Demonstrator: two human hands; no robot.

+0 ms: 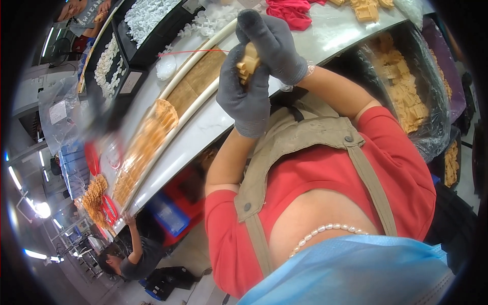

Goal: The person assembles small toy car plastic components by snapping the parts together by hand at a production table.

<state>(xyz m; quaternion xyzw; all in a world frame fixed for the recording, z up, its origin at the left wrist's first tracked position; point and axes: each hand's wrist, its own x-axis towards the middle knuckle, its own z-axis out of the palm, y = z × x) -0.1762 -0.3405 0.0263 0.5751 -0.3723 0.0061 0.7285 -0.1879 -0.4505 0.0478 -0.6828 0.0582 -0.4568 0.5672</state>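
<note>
Both hands wear grey gloves and meet above the white table's edge. Pinched between them is a small tan plastic part [248,63], partly covered by fingers. My left hand [246,99] closes around its lower side. From above and to the right, my right hand [277,48] grips the same part, thumb and fingers bent over it. A thin red rod or wire [195,52] runs left from beside the left hand's fingers; whether a hand holds it cannot be made out.
A pale-railed channel [195,76] crosses the table, with tan parts [147,147] along it. Black bins of white pieces [147,23] stand beyond. Red cloth [288,14] lies at the top. Bagged tan parts [404,86] sit at right. Another person [129,254] works lower left.
</note>
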